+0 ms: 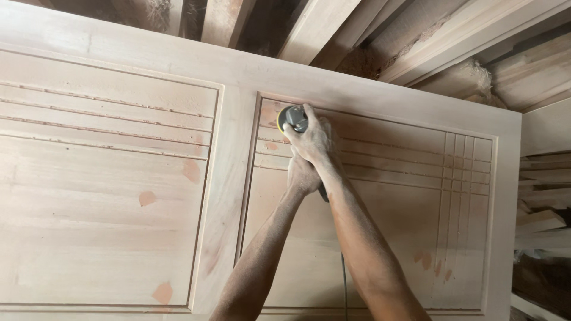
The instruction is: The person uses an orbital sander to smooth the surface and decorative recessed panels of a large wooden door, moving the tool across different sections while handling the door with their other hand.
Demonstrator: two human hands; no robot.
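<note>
A person's right hand (310, 138) clamps the head of a small grey-and-yellow power sander (292, 118) against the upper corner of a pale wooden door's (107, 196) right panel; the left hand (302, 173) grips its body behind; the tool looks compact, rigid, likely vibrating, best held two-handed; timber planks (428, 41) lie beyond.

Sander (291, 119): small grey power tool with a yellow rim, mostly hidden under my fingers; its disc lies flat on the door.
Door (119, 226): pale bare-wood panelled door lying flat, grooved lines, filler patches; the sander sits at the right panel's upper left corner.
Cord (343, 285): dark, probably the sander's, trailing back toward me.
</note>
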